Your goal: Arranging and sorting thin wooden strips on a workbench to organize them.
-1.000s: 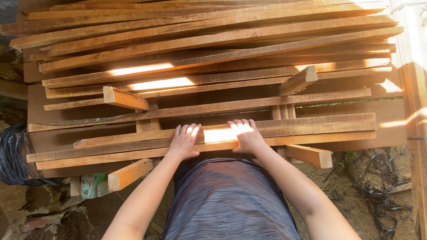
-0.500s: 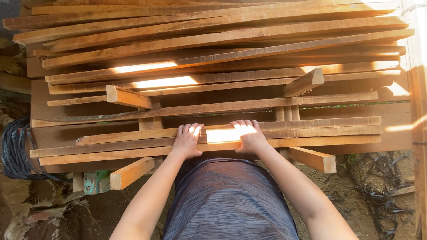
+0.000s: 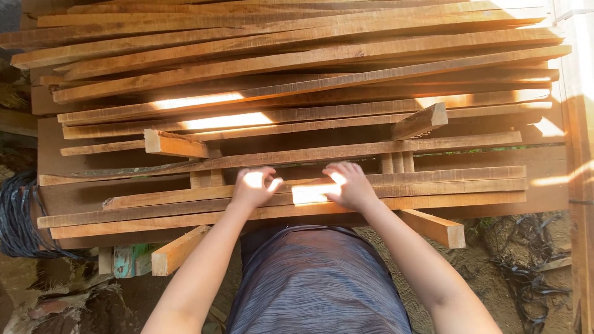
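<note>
A wide stack of long rough wooden planks (image 3: pixel 297 68) lies crosswise in front of me. My left hand (image 3: pixel 252 187) and my right hand (image 3: pixel 350 185) sit side by side on the nearest planks (image 3: pixel 458 184) at the stack's front edge. The fingers of both hands are bent and curl over the far edge of a plank. A bright patch of sunlight falls between the two hands. My forearms reach up from the bottom of the view over my grey shirt.
Short wooden blocks (image 3: pixel 174 143) (image 3: pixel 421 121) lie between the layers, and cross pieces (image 3: pixel 179 250) (image 3: pixel 433 227) stick out under the front. A coil of black cord (image 3: pixel 17 216) lies at the left. Dirt ground with dark scraps (image 3: pixel 526 266) is at the lower right.
Both hands lay flat with straight fingers on the near planks; now the fingers are curled. The view has shifted slightly; the planks have not visibly moved.
</note>
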